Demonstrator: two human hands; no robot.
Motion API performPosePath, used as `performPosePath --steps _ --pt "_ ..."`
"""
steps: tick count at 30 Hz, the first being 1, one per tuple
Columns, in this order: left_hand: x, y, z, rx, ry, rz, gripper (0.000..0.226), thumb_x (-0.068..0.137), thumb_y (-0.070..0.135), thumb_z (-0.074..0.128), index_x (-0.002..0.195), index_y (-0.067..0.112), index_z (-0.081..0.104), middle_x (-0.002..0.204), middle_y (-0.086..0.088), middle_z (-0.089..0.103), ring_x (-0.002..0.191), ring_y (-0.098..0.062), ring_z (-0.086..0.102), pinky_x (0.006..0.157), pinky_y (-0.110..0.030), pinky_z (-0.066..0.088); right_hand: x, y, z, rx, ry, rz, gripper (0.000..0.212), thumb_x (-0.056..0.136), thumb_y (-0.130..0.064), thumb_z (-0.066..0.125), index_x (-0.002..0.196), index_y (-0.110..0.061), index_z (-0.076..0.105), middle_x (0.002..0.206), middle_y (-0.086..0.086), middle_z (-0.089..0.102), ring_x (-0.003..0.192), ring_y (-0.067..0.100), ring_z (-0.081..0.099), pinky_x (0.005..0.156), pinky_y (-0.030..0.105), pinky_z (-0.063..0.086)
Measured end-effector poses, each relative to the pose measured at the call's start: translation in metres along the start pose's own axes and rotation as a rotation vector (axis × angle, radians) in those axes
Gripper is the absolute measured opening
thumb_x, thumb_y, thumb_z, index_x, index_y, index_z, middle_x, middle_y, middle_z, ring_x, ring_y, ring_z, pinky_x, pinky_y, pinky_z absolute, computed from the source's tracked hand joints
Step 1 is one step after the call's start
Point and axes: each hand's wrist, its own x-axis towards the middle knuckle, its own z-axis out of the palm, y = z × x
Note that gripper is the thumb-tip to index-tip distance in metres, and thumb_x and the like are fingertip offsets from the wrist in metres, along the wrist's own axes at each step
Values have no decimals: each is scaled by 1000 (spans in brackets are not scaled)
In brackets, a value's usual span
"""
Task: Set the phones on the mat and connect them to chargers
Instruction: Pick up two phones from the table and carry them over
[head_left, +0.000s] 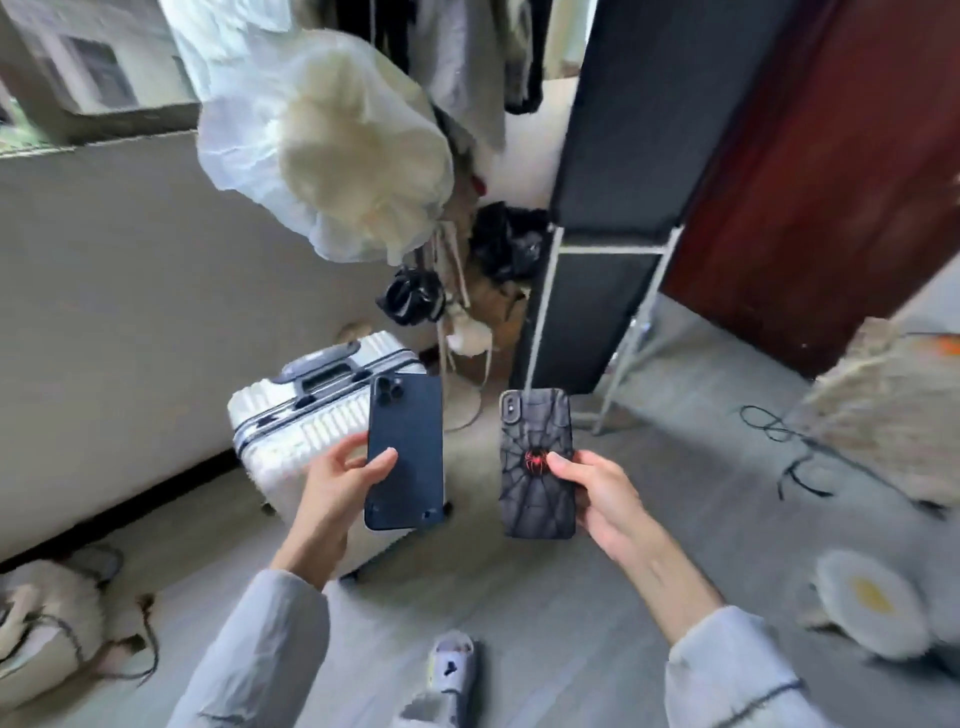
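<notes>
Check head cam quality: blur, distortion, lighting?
Head view: strong wide-angle bending, the wall and black panel lean and curve; edges smeared and soft, sharper mid-frame on the blue phone and spider phone; soft daylight from the window upper left, no glare on the phones.

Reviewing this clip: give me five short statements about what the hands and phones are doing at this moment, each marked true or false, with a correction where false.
1. The left hand holds the plain dark blue phone with its back to the camera. True.
2. The right hand is empty. False: it grips the spider-web case phone.
3. Both phones already lie on a mat. False: both are held in the air above the floor.
4. A white suitcase stands behind the dark blue phone. True.
5. A charging cable is plugged into the spider-web case phone. False: no cable is attached to it; a black cable lies on the floor to the right.
</notes>
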Motion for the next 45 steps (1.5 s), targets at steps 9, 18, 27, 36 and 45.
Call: performPosePath --steps 9,18,27,36,45 --pt "156 35 184 170 -450 -39 17 84 12 61 98 23 65 89 -6 72 77 -19 67 60 -27 53 71 -81 -128 198 409 -108 12 85 -9 57 94 -9 66 86 7 69 73 16 65 65 25 50" --pt "218 27 376 294 -798 -124 23 83 7 62 104 16 64 99 -7 72 84 -23 67 70 -33 53 104 -118 -245 377 737 -127 11 85 -8 58 95 -8 63 85 7 67 74 19 61 63 27 47" --pt "258 20 589 327 -864 -199 12 82 4 62 85 14 68 94 -16 69 91 -36 64 93 -56 45 163 -187 -406 464 819 -172 19 86 -8 57 105 -5 60 87 9 64 76 20 59 68 29 47" --pt "290 17 779 382 -935 -214 20 85 2 57 102 10 63 92 -15 67 82 -30 61 73 -35 50 224 -253 -568 522 901 -146 8 84 -10 61 89 -12 66 82 5 69 72 19 63 64 27 52" --pt "352 -9 1004 434 -950 -249 24 85 4 58 107 12 61 99 -13 67 91 -30 60 81 -37 46 318 -325 -758 517 981 -101 15 83 -12 63 98 -10 65 90 8 69 79 23 65 67 31 52"
